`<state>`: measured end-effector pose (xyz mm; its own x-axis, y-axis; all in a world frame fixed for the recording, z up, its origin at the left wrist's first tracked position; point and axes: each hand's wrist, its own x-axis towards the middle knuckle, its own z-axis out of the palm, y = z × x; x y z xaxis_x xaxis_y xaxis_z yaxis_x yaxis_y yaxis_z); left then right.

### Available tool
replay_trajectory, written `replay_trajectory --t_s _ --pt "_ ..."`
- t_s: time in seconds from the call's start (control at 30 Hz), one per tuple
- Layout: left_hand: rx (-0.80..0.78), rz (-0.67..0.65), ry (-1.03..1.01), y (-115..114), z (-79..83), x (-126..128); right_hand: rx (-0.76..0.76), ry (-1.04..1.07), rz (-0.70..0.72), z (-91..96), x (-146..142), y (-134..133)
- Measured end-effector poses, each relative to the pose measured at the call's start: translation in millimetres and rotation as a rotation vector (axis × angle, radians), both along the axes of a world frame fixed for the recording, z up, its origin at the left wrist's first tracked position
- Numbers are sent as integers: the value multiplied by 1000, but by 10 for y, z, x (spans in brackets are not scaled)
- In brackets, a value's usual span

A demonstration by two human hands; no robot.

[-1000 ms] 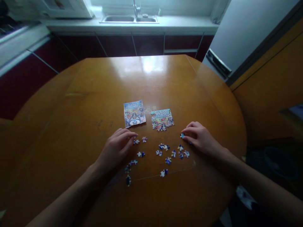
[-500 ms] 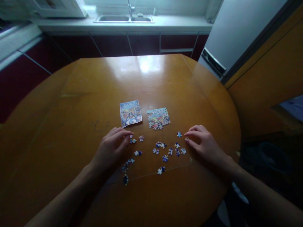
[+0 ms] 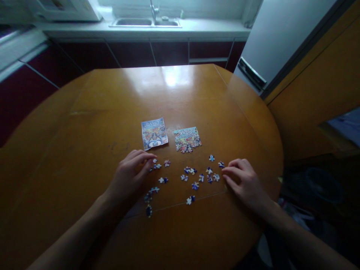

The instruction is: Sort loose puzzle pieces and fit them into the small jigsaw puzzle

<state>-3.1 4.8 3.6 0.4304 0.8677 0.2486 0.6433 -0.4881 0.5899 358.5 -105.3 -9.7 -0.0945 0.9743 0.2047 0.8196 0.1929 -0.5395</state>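
Nearest in, a broad stretch of bare wooden table opens up, plenty of room there, and then come the pieces: a dark puzzle piece out on the left, a white-and-blue pair sitting on a thin seam in the wood. Past those, a loose cluster spreads toward the right, knobs pointing every which way. And here are the hands! The right hand is open, thumb and forefinger parted, fingertips just beside a blue-and-white piece, with bare wood between it and the table's curved right edge. Across on the other side, the left hand curls its fingers toward the thumb at a small pale piece; whether it grips it, the view is too soft to tell. Just beyond, the printed sheet lies flat, pale title lettering along its far end, too blurred to spell out, its top pointing away and leaning slightly left. Close by on its right, apart from it, sits the part-built puzzle, lettering also at the far side, straight edge away, ragged edge facing the person. Wide open wood runs on to the far rim, then the counter and the metal sink.
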Motion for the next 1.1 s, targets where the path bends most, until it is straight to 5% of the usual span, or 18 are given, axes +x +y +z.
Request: replay_trajectory --t_s 0.2,0.73,1.1 --pt "30 25 -3 19 20 -40 82 -82 -175 -95 66 44" --pt "9 18 -2 8 -11 -19 -78 27 -61 -23 -238 -108" --pt "-8 26 2 7 -33 -19 -32 -5 -210 -92 -136 0"
